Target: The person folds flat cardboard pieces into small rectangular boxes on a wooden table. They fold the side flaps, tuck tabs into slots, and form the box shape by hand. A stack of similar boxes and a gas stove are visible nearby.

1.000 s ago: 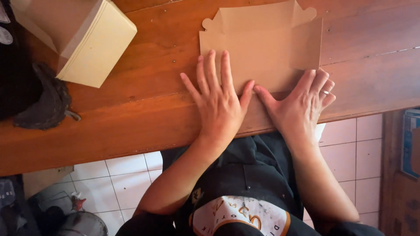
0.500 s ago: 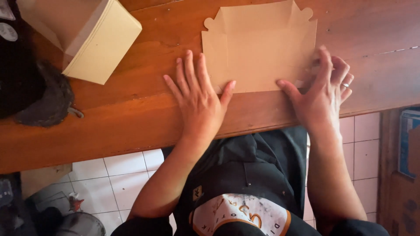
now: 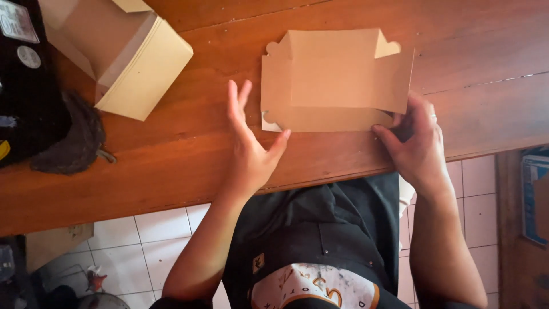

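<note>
While partly folded on the wooden table (image 3: 171,154), flat cardboard box (image 3: 337,80), right hand (image 3: 417,143) pinching its corner, fingertips hidden, left hand (image 3: 251,151) open beside it.

The picture is bright and warm, lit by soft daylight. The wooden counter (image 3: 469,51) shines a little along its far edge, near the far right corner, where pale light bounces off the wood. The flat brown cardboard (image 3: 337,80) looks evenly lit and sharp, with a thin dark shadow under its near edge. The left hand (image 3: 251,151) drops a soft shadow on the wood beside it, and its fingertips look a bit blurry. The right hand (image 3: 417,143) makes a dark patch where it meets the cardboard. The left end of the counter is dim, and the black bag (image 3: 28,86) there shows almost no detail. The white floor tiles (image 3: 166,229) below look pale and a little soft
</note>
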